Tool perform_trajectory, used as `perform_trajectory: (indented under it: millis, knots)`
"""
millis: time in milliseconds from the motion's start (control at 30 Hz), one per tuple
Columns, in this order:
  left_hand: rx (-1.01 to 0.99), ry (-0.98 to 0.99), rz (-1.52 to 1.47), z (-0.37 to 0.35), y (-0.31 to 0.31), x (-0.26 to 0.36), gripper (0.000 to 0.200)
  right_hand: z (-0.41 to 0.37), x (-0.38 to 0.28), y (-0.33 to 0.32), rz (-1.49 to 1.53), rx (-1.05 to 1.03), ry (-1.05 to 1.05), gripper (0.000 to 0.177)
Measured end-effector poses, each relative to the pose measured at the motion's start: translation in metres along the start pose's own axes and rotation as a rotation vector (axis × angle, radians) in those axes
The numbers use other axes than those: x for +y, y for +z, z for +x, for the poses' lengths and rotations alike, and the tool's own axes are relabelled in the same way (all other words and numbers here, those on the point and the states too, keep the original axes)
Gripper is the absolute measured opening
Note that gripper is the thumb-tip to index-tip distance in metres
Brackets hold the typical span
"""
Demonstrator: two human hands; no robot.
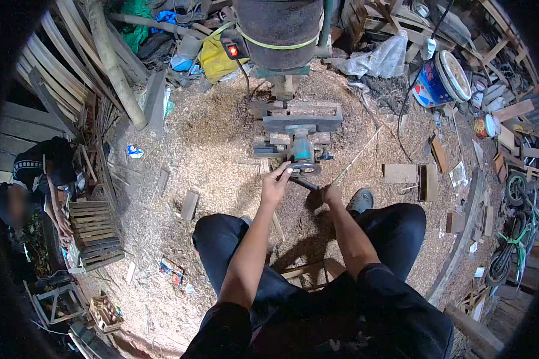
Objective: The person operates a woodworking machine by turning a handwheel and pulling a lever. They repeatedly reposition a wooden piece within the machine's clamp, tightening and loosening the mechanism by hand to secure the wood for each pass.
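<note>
A teal tailstock-like part (303, 147) with a dark handwheel (308, 170) on its near end sits on a heavy metal machine bed (329, 124) in front of me. My left hand (273, 184) is closed at the wheel's left rim, thumb and fingers against it. A dark rod (306, 184) slants down from below the wheel to my right hand (331, 195), whose fingers are curled round its lower end. Close by that hand, a long thin stick (359, 152) slopes up to the right.
Wood shavings cover the ground (209, 149). A large dark cylinder (281, 36) stands behind the machine, beside a lit red switch (233, 51). Another person (42, 173) is at the left by a slatted crate (93, 230). A blue bucket (437, 81) and motorbike (509, 245) are at the right.
</note>
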State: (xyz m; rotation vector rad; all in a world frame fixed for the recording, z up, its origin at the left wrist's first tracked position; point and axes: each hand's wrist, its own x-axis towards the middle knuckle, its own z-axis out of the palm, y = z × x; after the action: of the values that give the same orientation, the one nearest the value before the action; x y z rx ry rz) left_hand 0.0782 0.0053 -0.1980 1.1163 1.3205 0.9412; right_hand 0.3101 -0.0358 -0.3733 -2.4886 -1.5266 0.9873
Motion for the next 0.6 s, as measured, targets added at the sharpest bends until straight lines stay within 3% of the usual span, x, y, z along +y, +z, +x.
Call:
perform_trajectory:
  millis: [33,100,167,200,233,267,300,333,367,433,500,567,600]
  knots:
    - [-0.014,0.007,0.042,0.000,-0.003,0.002,0.032,0.000,-0.004,-0.009,-0.039,0.023,0.001,0.046]
    - [0.000,0.134,0.164,0.001,-0.011,0.024,0.030,0.010,-0.012,-0.030,0.288,0.383,-0.047,0.035]
    - [0.084,0.329,0.203,0.014,-0.017,0.044,0.028,-0.005,-0.061,-0.107,0.457,0.624,-0.092,0.029]
    - [0.131,0.383,0.183,0.013,-0.022,0.075,0.026,0.008,-0.074,-0.132,0.656,0.726,-0.251,0.028]
    - [0.180,0.440,0.161,0.013,-0.027,0.113,0.025,0.000,-0.107,-0.175,0.623,0.823,-0.206,0.028]
    - [0.278,0.616,0.198,0.026,-0.036,0.138,0.023,0.004,-0.124,-0.206,0.948,0.695,-0.371,0.027]
    - [0.377,0.790,0.233,0.036,-0.042,0.163,0.022,-0.008,-0.151,-0.247,0.820,0.764,-0.438,0.027]
    - [0.422,0.773,0.216,0.024,-0.042,0.217,0.026,-0.014,-0.179,-0.282,0.900,0.748,-0.524,0.030]
    - [0.508,0.924,0.277,0.033,-0.045,0.247,0.034,-0.020,-0.208,-0.317,0.978,0.726,-0.610,0.033]
    - [0.559,1.224,0.267,0.037,-0.043,0.324,0.045,-0.045,-0.265,-0.386,0.937,0.805,-0.763,0.042]
    - [0.550,1.471,0.280,0.040,-0.035,0.384,0.052,-0.049,-0.316,-0.439,0.849,1.006,-0.775,0.043]
    - [0.543,1.409,0.551,0.037,-0.023,0.416,0.055,0.005,-0.353,-0.487,0.773,0.915,-0.771,0.094]
    - [0.558,1.428,0.597,0.052,-0.020,0.414,0.054,0.003,-0.369,-0.507,0.784,0.849,-0.761,0.089]
